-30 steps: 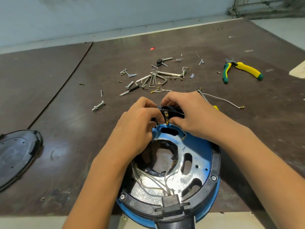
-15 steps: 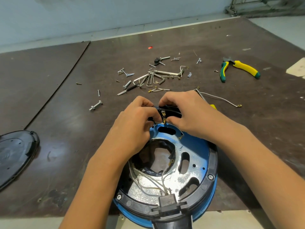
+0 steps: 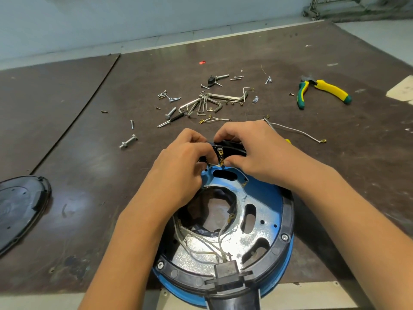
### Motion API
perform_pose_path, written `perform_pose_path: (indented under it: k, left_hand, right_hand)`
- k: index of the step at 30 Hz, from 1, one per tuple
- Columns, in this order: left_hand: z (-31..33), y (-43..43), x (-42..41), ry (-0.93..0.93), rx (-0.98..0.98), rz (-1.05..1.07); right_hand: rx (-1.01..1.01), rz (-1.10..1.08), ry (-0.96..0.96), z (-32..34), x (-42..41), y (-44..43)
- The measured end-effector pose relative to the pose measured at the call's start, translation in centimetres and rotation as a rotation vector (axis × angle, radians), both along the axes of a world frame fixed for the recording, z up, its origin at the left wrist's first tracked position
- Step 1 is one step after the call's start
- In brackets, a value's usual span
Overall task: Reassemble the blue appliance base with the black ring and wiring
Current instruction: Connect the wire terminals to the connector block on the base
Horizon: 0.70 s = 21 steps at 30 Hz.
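Both at the far rim of the blue base (image 3: 271,198): left hand (image 3: 178,166) and right hand (image 3: 252,151), fingers pinched on the black ring (image 3: 232,147). Wiring (image 3: 207,245) inside base.

base (image 3: 271,199): glossy blue paint, scuffed bare metal | ring (image 3: 288,217): matt black plastic | table (image 3: 89,175): worn brown board

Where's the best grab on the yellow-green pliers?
Take the yellow-and-green-handled pliers by the two handles, coming from above and the right. They lie flat on the brown table, handles splayed toward the near right and steel jaws pointing far left, with clear space around them.
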<state>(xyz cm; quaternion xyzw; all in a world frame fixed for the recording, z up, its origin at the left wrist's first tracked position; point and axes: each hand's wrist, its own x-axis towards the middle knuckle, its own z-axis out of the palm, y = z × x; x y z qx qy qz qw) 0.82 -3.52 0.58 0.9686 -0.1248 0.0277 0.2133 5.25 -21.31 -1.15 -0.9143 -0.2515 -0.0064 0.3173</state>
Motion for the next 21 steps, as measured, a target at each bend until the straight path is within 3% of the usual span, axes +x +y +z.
perform_pose_path:
  k: [21]
  left_hand:
    - [-0.22,0.30,0.23,-0.046,-0.053,0.008]
  right_hand:
    - [-0.018,-0.012,-0.051,-0.23,0.11,0.13]
